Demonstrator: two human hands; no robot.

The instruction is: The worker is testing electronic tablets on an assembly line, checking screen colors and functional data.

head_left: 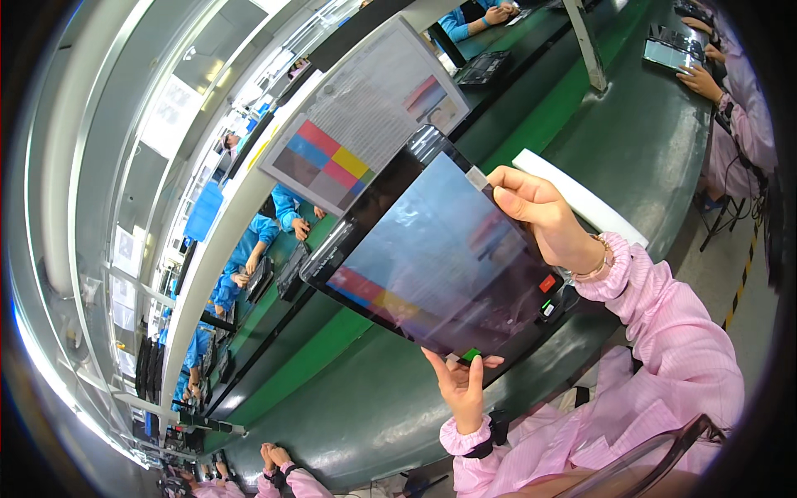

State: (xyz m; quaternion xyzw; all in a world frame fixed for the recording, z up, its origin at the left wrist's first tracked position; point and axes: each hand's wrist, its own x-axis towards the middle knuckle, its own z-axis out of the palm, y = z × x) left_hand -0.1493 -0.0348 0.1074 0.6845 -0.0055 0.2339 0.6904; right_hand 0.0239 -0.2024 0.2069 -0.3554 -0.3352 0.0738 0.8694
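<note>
A black-framed tablet [432,257] is held up in the air, tilted, between my two hands. Its lit screen shows a dim, bluish picture with colour blocks, and small red and green spots sit near its lower right edge. My left hand [462,388] grips the bottom edge, thumb and fingers on either side. On the upper right edge my right hand [540,214] pinches the frame, thumb on the front; the fingers behind are partly hidden. Just beyond the tablet stands a printed chart [365,108] with colour squares and small text, partly covered by it.
A long white bar-shaped object [581,197] lies on the green bench [656,149] behind my right hand. A metal post [585,46] rises from the bench. Co-workers in blue sleeves work across the line; others in pink sit at both sides, one with a tablet [671,55].
</note>
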